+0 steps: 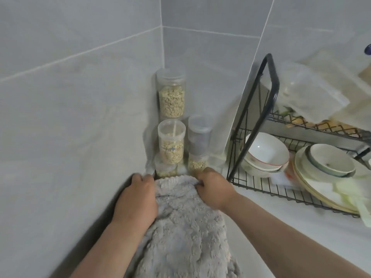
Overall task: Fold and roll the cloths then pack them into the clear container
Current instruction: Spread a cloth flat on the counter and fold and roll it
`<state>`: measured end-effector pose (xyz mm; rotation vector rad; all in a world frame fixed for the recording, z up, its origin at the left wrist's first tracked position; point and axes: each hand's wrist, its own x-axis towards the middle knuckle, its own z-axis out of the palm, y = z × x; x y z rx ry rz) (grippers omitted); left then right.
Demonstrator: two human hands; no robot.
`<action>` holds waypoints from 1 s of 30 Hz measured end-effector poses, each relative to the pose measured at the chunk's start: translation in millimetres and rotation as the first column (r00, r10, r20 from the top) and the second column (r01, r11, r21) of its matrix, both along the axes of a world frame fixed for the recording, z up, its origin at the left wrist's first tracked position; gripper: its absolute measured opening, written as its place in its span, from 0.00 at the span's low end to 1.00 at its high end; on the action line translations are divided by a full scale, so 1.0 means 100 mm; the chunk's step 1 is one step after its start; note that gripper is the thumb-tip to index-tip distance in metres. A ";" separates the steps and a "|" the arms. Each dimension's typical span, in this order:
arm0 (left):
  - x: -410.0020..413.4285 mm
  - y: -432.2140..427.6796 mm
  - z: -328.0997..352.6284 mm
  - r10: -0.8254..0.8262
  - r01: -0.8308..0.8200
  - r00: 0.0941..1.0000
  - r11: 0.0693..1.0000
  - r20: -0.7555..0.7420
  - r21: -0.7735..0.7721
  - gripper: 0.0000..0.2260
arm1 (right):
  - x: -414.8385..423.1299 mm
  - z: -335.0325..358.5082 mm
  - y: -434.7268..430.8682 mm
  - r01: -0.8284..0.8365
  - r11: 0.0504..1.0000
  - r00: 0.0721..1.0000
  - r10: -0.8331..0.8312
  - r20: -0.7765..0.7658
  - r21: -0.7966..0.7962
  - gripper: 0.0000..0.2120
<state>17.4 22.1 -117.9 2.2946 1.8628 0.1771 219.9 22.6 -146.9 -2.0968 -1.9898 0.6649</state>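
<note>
Grey fleecy cloth (pixel 180 227) on desk (pixel 271 215); I see left hand (pixel 138 197) and right hand (pixel 214 189) gripping its far end, fingers curled.

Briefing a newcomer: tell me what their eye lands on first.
The fluffy grey cloth at bottom centre, its far edge held by left grip and right grip. Behind it, clear jars of grain stack in the tiled corner; a black dish rack with bowls stands at right.
</note>
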 end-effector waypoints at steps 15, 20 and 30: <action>-0.24 -0.23 -0.21 -0.044 -0.058 0.973 0.902 0.225 0.428 0.13 | 0.12 -0.04 -0.85 0.248 0.683 0.958 -0.068 -0.277 0.687 0.17; -0.36 -0.62 0.05 -0.122 -0.066 0.938 0.857 0.326 0.512 0.08 | 0.02 0.28 -1.43 0.525 0.577 0.811 -0.116 -0.574 0.625 0.13; -0.65 -1.19 0.42 -0.308 -0.024 0.757 0.868 0.576 0.496 0.15 | -0.14 0.83 -2.40 0.689 0.467 0.662 -0.094 -0.744 0.554 0.08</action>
